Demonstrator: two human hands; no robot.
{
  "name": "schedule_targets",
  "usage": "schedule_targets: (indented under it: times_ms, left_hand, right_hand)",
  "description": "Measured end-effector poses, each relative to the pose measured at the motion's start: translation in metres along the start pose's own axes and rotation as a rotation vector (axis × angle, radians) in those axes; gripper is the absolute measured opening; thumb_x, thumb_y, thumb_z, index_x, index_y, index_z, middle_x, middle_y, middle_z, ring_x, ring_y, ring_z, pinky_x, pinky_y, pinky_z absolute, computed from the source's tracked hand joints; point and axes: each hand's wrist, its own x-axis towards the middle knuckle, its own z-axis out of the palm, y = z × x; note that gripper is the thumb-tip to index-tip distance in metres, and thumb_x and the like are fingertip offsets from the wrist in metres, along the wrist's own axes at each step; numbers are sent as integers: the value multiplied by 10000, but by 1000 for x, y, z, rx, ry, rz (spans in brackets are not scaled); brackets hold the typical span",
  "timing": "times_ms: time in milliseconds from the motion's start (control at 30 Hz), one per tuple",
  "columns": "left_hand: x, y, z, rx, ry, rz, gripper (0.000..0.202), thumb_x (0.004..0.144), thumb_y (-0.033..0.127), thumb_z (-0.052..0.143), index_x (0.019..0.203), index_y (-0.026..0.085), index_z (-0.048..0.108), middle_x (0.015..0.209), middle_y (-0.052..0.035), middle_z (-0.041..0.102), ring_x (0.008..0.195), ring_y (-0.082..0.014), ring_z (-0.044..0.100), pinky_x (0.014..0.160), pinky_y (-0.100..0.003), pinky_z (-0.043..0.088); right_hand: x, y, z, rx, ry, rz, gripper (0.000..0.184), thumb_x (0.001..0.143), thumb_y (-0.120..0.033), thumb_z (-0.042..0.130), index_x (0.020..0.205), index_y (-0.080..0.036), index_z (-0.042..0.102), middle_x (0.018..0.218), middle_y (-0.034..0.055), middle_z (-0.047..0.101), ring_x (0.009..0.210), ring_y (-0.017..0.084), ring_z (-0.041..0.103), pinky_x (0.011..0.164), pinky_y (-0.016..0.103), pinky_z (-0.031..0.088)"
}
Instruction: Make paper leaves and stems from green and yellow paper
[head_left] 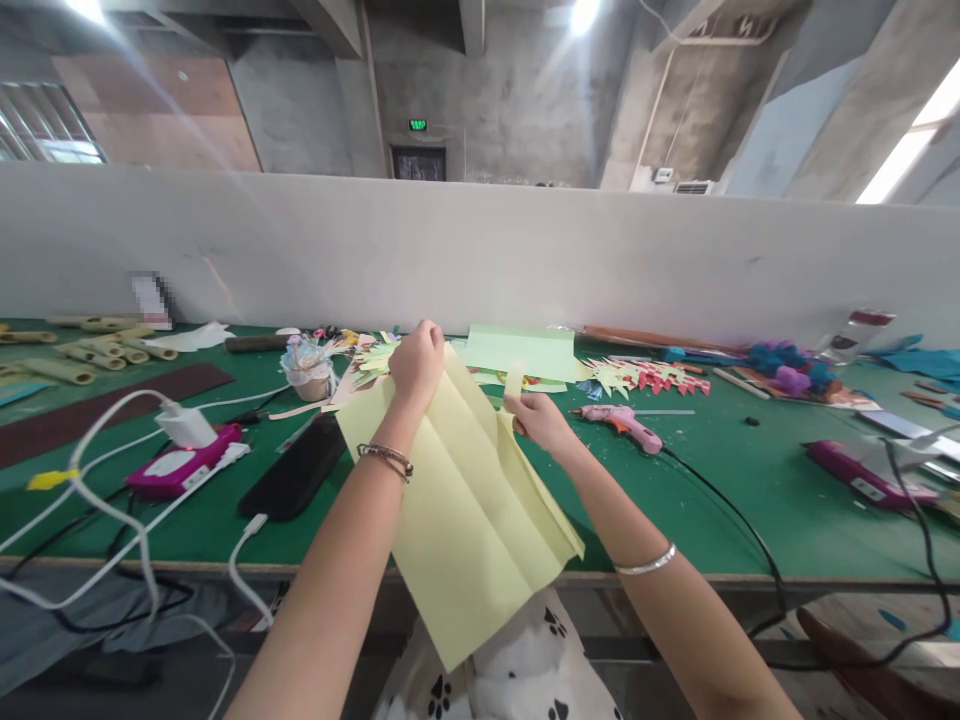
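A large pale yellow sheet of paper with several lengthwise creases hangs over the table's front edge. My left hand is closed in a fist at its upper edge, gripping it. Lower and to the right, my right hand pinches the sheet's right side, where the paper is folded over into a narrow flap. A short pale strip sticks up above the right fingers; whether it is part of the same sheet I cannot tell. To the right of that hand lies a pink hot glue gun.
A black phone and a magenta power strip with white cables lie on the left of the green table. Light green paper and red zigzag paper cutouts lie behind. Another magenta power strip is at the right.
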Motion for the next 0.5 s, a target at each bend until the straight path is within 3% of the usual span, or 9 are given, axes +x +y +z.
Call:
schedule_targets:
  times_ms: [100,200,367,500]
  left_hand:
    - [3,-5,-5,17,16,-11,318,919,294,268,985,208,567,846,-89,646,780,-217,589,617,-260,339]
    - [3,-6,-8,39,26,-9,323,919,294,266,989,195,566,854,-101,647,798,-222,594,639,-265,354]
    - [-2,5,-11,88,38,-10,362,921,282,231,991,172,568,854,-119,655,805,-229,609,661,-274,376]
    - [-3,13,-18,169,36,30,384,924,284,207,1005,169,564,839,-117,667,805,-228,622,667,-277,391]
  right_hand:
    - [-5,11,-3,31,52,40,468,776,-556,366,470,-201,361,393,-45,382,354,65,307,414,215,270]
    - [-11,10,-5,67,62,77,512,792,-602,300,544,-185,462,438,-24,447,371,84,367,426,226,314]
    - [-27,-22,2,-98,33,-21,503,763,-637,378,743,-181,591,710,24,612,598,133,535,560,232,378]
    - [-34,-40,15,-240,119,1,369,754,-519,445,595,-194,518,601,15,544,589,147,501,551,242,317]
